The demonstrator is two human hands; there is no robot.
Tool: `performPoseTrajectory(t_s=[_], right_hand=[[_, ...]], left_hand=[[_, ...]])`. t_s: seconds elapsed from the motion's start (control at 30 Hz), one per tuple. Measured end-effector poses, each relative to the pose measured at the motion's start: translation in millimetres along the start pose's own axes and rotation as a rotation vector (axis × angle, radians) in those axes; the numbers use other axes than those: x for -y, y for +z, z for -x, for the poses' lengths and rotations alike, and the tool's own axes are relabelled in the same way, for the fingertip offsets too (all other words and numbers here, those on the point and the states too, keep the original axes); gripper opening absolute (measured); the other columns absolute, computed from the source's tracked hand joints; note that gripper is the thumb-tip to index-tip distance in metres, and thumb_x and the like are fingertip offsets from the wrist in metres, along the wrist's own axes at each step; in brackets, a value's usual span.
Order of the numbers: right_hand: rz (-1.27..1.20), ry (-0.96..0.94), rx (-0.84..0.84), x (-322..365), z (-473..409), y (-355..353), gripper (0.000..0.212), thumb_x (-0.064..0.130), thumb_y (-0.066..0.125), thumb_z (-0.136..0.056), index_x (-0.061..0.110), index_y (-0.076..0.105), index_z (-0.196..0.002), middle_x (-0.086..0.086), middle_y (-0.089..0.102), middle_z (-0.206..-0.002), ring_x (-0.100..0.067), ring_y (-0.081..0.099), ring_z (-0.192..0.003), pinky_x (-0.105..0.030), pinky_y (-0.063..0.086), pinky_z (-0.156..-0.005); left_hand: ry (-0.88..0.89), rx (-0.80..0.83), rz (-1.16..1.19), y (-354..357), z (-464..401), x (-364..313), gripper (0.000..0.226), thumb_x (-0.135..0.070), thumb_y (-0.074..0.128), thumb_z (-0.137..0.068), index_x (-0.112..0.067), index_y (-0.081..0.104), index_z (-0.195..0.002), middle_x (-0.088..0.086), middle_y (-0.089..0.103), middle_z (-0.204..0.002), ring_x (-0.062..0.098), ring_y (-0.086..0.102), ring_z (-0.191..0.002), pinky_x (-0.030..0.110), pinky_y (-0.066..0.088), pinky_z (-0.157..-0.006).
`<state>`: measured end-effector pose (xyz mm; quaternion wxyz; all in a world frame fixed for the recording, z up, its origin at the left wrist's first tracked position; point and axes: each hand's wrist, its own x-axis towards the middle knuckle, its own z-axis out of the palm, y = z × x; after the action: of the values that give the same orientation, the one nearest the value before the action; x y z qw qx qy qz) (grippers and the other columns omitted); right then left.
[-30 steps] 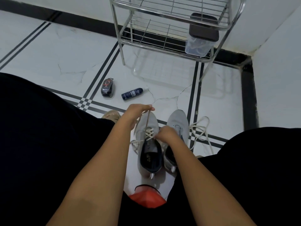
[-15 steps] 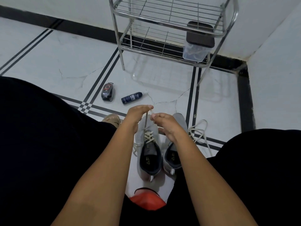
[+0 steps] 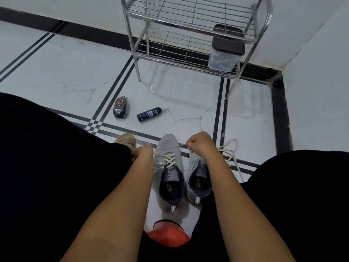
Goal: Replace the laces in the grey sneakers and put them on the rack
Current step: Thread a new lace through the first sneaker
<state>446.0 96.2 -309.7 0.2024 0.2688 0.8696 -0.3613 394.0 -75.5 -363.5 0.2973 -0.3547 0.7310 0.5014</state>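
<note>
Two grey sneakers stand side by side on the floor between my legs. The left sneaker has a cream lace crossed through its lower eyelets. My left hand holds one lace end at the shoe's left side. My right hand pinches the other end, and that end runs taut across the toe. The right sneaker has no lace in it and is partly hidden by my right arm. A loose cream lace lies on the floor to its right. The metal rack stands ahead by the wall.
A clear box with a brown lid sits on the rack's lower shelf at the right. A shoe polish sponge and a dark spray can lie on the tiles. A tan shoe peeks out by my left knee. An orange object sits near me.
My hands have drawn apart, the left going left and down, the right going right, so the lace now stretches taut across the left sneaker's toe.
</note>
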Motion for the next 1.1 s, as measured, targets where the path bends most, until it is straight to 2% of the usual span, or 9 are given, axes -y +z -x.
performPoseTrajectory(t_s=[0.07, 0.23, 0.33, 0.4, 0.53, 0.6, 0.7, 0.83, 1.1], right_hand=[[0.027, -0.043, -0.008, 3.9, 0.6, 8.9, 0.013, 0.010, 0.059, -0.091, 0.011, 0.072, -0.093, -0.008, 0.073, -0.092, -0.024, 0.068, -0.090, -0.036, 0.056, -0.084], [0.040, -0.072, -0.042, 7.5, -1.2, 14.3, 0.016, 0.024, 0.066, -0.090, 0.015, 0.063, -0.077, -0.001, 0.063, -0.076, -0.018, 0.058, -0.070, -0.025, 0.046, -0.064], [-0.069, -0.025, -0.084, 5.9, -1.0, 12.6, 0.015, 0.016, 0.061, -0.092, 0.010, 0.068, -0.080, 0.002, 0.062, -0.070, -0.011, 0.056, -0.060, -0.019, 0.041, -0.051], [-0.169, 0.051, -0.112, 2.0, -3.5, 15.8, 0.014, 0.013, 0.058, -0.091, 0.007, 0.070, -0.084, -0.002, 0.067, -0.077, -0.015, 0.062, -0.066, -0.022, 0.049, -0.058], [0.061, 0.167, 0.121, -14.4, -7.8, 39.5, 0.013, 0.016, 0.058, -0.084, 0.007, 0.063, -0.075, -0.007, 0.066, -0.076, -0.025, 0.065, -0.075, -0.030, 0.049, -0.066], [0.158, 0.153, 0.293, -20.6, 0.2, 54.4, 0.016, 0.023, 0.069, -0.083, 0.008, 0.068, -0.089, -0.008, 0.068, -0.085, -0.024, 0.067, -0.081, -0.029, 0.051, -0.069], [0.167, 0.140, 0.280, -31.3, 4.3, 66.7, 0.021, 0.017, 0.063, -0.089, 0.007, 0.071, -0.105, -0.011, 0.068, -0.105, -0.027, 0.062, -0.096, -0.025, 0.046, -0.075], [0.057, 0.186, 0.297, -38.8, -4.7, 70.5, 0.012, 0.002, 0.053, -0.087, 0.001, 0.064, -0.082, -0.016, 0.058, -0.083, -0.035, 0.062, -0.095, -0.041, 0.055, -0.085], [-0.073, 0.255, 0.308, -44.0, -12.4, 73.0, 0.021, -0.002, 0.052, -0.087, -0.004, 0.068, -0.100, -0.022, 0.066, -0.102, -0.037, 0.063, -0.101, -0.049, 0.055, -0.089]], left_hand=[[0.113, -0.006, 0.028, 4.9, 5.9, -6.8, 0.049, -0.019, 0.047, -0.099, -0.009, 0.034, -0.145, 0.012, 0.044, -0.143, 0.031, 0.046, -0.126, 0.032, 0.041, -0.092], [0.527, 0.423, -0.306, 14.9, 33.8, -11.7, 0.023, -0.016, 0.048, -0.100, -0.010, 0.067, -0.111, 0.004, 0.064, -0.103, 0.018, 0.059, -0.100, 0.023, 0.046, -0.072], [0.572, 0.373, -0.398, 13.8, 24.1, -7.4, 0.008, -0.024, 0.064, -0.091, -0.018, 0.069, -0.090, -0.003, 0.068, -0.083, 0.021, 0.065, -0.091, 0.034, 0.051, -0.083], [0.579, 0.335, -0.444, 14.4, 20.0, -4.5, 0.010, -0.028, 0.068, -0.088, -0.023, 0.067, -0.079, -0.008, 0.067, -0.076, 0.021, 0.066, -0.088, 0.038, 0.051, -0.087], [0.499, 0.212, -0.712, 16.8, 10.9, 7.0, 0.017, -0.033, 0.064, -0.084, -0.026, 0.064, -0.068, -0.008, 0.070, -0.086, 0.019, 0.062, -0.097, 0.049, 0.037, -0.106], [0.432, 0.217, -0.884, 18.5, 7.6, 15.6, 0.014, -0.032, 0.060, -0.084, -0.022, 0.071, -0.085, 0.001, 0.070, -0.107, 0.025, 0.059, -0.109, 0.051, 0.034, -0.108], [0.395, 0.233, -1.006, 22.8, 7.5, 27.0, 0.030, -0.028, 0.055, -0.088, -0.017, 0.068, -0.112, 0.003, 0.063, -0.122, 0.027, 0.052, -0.122, 0.053, 0.026, -0.112], [0.403, 0.184, -1.140, 25.9, 12.8, 32.1, 0.022, -0.033, 0.049, -0.085, -0.034, 0.064, -0.101, -0.001, 0.063, -0.114, 0.023, 0.051, -0.120, 0.052, 0.005, -0.115], [0.423, 0.088, -1.147, 27.0, 12.3, 37.0, 0.015, -0.032, 0.052, -0.081, -0.025, 0.064, -0.083, 0.000, 0.067, -0.099, 0.024, 0.057, -0.110, 0.049, 0.003, -0.115]])
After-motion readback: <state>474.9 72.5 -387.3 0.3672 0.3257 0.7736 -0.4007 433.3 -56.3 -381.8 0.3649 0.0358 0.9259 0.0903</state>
